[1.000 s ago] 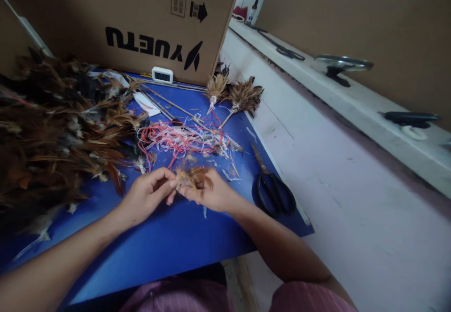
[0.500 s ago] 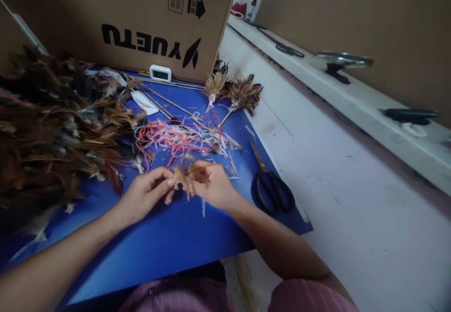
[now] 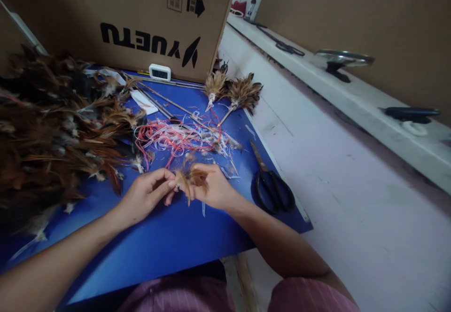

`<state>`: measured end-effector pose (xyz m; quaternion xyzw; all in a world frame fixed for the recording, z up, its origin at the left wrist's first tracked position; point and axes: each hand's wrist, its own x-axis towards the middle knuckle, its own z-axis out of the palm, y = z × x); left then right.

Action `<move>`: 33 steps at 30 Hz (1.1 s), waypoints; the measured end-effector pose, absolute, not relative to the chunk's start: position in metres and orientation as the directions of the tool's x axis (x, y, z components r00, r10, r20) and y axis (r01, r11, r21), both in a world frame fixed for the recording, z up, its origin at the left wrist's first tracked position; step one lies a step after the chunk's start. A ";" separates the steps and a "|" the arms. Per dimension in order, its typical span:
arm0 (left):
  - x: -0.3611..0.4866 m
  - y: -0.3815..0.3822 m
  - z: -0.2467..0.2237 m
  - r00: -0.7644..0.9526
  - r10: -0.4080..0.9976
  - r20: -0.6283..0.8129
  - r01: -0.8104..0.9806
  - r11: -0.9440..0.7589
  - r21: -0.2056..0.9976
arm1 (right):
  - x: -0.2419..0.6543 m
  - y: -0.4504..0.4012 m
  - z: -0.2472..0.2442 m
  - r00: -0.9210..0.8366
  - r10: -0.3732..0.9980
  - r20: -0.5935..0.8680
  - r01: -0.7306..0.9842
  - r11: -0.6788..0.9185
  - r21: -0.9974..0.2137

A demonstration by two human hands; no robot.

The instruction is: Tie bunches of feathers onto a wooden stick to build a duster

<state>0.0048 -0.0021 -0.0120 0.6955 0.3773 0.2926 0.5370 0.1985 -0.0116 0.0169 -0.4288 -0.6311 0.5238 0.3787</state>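
Note:
A small bunch of brown feathers (image 3: 192,179) is held between my hands, above the blue table top (image 3: 158,246). My left hand (image 3: 150,191) pinches the bunch's left end between thumb and fingertips. My right hand (image 3: 215,187) is closed around the other side, with feather tips sticking out over its fingers. Just beyond my hands lies a tangle of pink and white plastic strings (image 3: 176,136). To the left spreads a large heap of brown and black feathers (image 3: 77,138). Black-handled scissors (image 3: 271,187) lie right of my right hand.
Two tied feather bundles (image 3: 215,86) lie at the back right, by the wall. Thin sticks (image 3: 165,99) and a white digital display (image 3: 159,72) sit before a large cardboard box (image 3: 141,2). A ledge (image 3: 303,67) with several items runs along the right.
My hands stay in nearly the same place. The feathers between them have shifted slightly, and a dark spot seen by my left fingertips earlier no longer shows.

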 end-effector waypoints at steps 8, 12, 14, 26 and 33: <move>0.006 -0.002 -0.011 0.556 0.831 0.035 0.305 -0.243 0.921 | 0.199 -0.012 0.008 -0.405 0.914 0.036 0.029 0.053 -0.998; 0.006 -0.001 -0.011 0.553 0.832 0.042 0.309 -0.252 0.917 | 0.201 -0.013 0.012 -0.400 0.917 -0.002 0.115 0.048 -0.992; 0.005 -0.001 -0.011 0.553 0.832 0.045 0.305 -0.252 0.918 | 0.203 -0.013 0.009 -0.406 0.914 -0.017 0.110 0.030 -0.994; 0.005 -0.003 -0.009 0.550 0.834 0.050 0.336 -0.275 0.901 | 0.206 -0.013 0.001 -0.395 0.919 0.011 0.115 0.062 -0.991; 0.006 -0.003 -0.009 0.553 0.831 0.057 0.340 -0.288 0.895 | 0.205 -0.014 0.007 -0.377 0.925 0.049 0.112 0.098 -0.989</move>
